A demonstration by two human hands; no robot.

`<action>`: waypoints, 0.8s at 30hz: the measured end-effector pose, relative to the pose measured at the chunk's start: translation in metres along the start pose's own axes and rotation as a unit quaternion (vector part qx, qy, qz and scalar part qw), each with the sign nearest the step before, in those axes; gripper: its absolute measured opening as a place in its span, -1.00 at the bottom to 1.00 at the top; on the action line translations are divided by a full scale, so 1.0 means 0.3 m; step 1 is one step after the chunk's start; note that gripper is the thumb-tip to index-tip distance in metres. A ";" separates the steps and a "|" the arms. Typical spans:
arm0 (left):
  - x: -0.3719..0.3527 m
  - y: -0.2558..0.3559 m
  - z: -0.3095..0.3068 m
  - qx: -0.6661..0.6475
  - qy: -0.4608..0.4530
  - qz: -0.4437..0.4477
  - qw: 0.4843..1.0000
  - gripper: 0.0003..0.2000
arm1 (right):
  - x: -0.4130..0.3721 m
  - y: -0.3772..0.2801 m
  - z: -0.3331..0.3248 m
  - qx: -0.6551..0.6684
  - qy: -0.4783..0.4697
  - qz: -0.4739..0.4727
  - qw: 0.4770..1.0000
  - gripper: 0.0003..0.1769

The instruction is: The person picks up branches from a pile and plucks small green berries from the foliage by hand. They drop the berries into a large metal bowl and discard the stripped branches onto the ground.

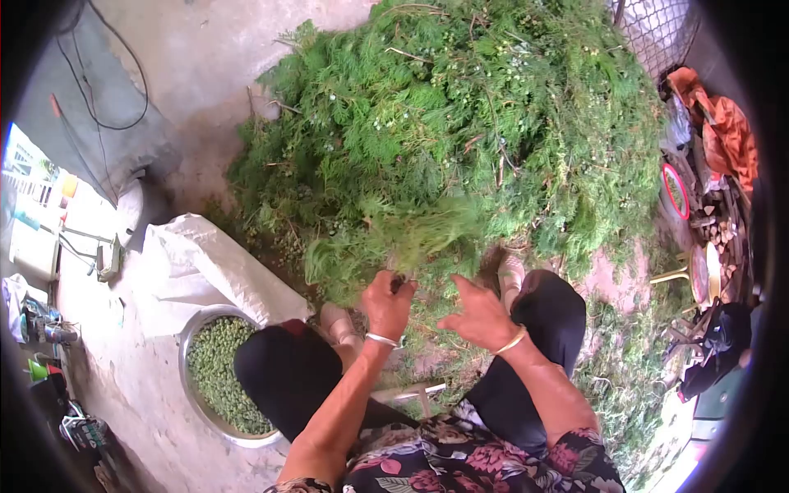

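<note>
My left hand (386, 306) is closed around the stem end of a leafy evergreen sprig (427, 230), whose feathery foliage fans out ahead and is blurred by motion. My right hand (483, 314) is just to the right, thumb and forefinger apart, with nothing visible in it. Both hands are above the ground between my knees. A large heap of cut evergreen branches (444, 115), dotted with small pale berries, spreads in front of me. By my left knee stands a round metal basin (186, 361) holding many small green berries (222, 374).
A white woven sack (205, 255) lies left of my feet, against the basin. Loose sprigs (625, 370) litter the floor at right. Farther right are an orange cloth (723, 131), stacked firewood (723, 238) and a red-rimmed round object (675, 191). A hanging cable (99, 115) is at upper left.
</note>
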State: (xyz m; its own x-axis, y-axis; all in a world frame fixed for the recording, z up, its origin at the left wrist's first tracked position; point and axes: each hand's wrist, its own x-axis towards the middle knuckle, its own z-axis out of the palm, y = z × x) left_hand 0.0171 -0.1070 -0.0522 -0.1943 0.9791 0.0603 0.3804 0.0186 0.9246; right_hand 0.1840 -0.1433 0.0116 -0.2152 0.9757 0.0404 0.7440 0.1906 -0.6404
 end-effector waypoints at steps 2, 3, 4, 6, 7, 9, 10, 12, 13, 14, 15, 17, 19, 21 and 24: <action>-0.079 0.093 -0.029 -0.006 -0.009 0.007 1.000 -0.77 | -0.027 -0.091 0.013 0.035 -0.023 0.035 0.998 -0.31; -0.116 0.125 -0.032 -0.013 -0.012 0.039 0.999 -0.79 | -0.043 -0.122 0.016 0.071 -0.050 0.072 0.994 -0.29; -0.146 0.155 -0.033 -0.020 -0.016 0.071 0.997 -0.81 | -0.069 -0.091 0.073 0.076 -0.004 0.036 0.996 -0.38; -0.189 0.236 -0.060 -0.020 -0.055 0.090 0.994 -0.82 | -0.096 -0.097 0.116 0.114 0.060 0.022 0.991 -0.42; -0.200 0.255 -0.073 -0.019 -0.052 0.091 0.994 -0.82 | -0.110 -0.107 0.123 0.153 0.121 0.017 0.981 -0.46; -0.208 0.285 -0.088 -0.035 -0.066 0.181 0.981 -0.77 | -0.121 -0.125 0.103 0.159 0.159 -0.019 0.974 -0.58; -0.216 0.304 -0.108 -0.045 -0.131 0.141 0.980 -0.69 | -0.134 -0.136 0.086 0.179 0.162 0.007 0.970 -0.64; -0.249 0.347 -0.135 0.009 -0.120 0.199 0.973 -0.64 | -0.156 -0.103 0.064 0.184 0.166 0.040 0.968 -0.87; -0.272 0.372 -0.148 0.061 -0.108 0.255 0.959 -0.59 | -0.153 -0.014 0.130 0.378 0.192 0.055 0.904 -0.94; -0.298 0.407 -0.167 -0.027 -0.142 0.212 0.966 -0.57 | -0.168 -0.053 0.079 0.438 0.179 0.106 0.875 -0.95; -0.317 0.433 -0.193 -0.028 -0.148 0.213 0.965 -0.57 | -0.176 -0.097 0.011 0.493 0.168 0.155 0.839 -0.92; -0.344 0.461 -0.257 -0.100 -0.135 0.248 0.954 -0.61 | -0.206 -0.099 -0.055 0.468 0.183 0.127 0.855 -0.85; -0.352 0.441 -0.312 -0.150 -0.131 0.220 0.955 -0.76 | -0.253 -0.115 -0.131 0.503 0.188 0.129 0.834 -0.85; -0.371 0.449 -0.369 -0.160 -0.123 0.144 0.969 -0.82 | -0.321 -0.147 -0.219 0.478 0.210 0.120 0.844 -0.79; -0.376 0.439 -0.398 -0.156 -0.198 0.108 0.962 -0.84 | -0.450 -0.143 -0.330 0.393 0.216 0.133 0.884 -0.72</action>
State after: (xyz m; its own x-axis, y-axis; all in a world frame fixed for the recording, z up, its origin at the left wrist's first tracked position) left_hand -0.0188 -0.2391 0.1075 0.2424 0.9547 0.1727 0.0716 -0.1952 0.9781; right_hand 0.2437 -0.2725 0.1097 0.2901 0.9569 -0.0118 0.0259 -0.0201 -0.9995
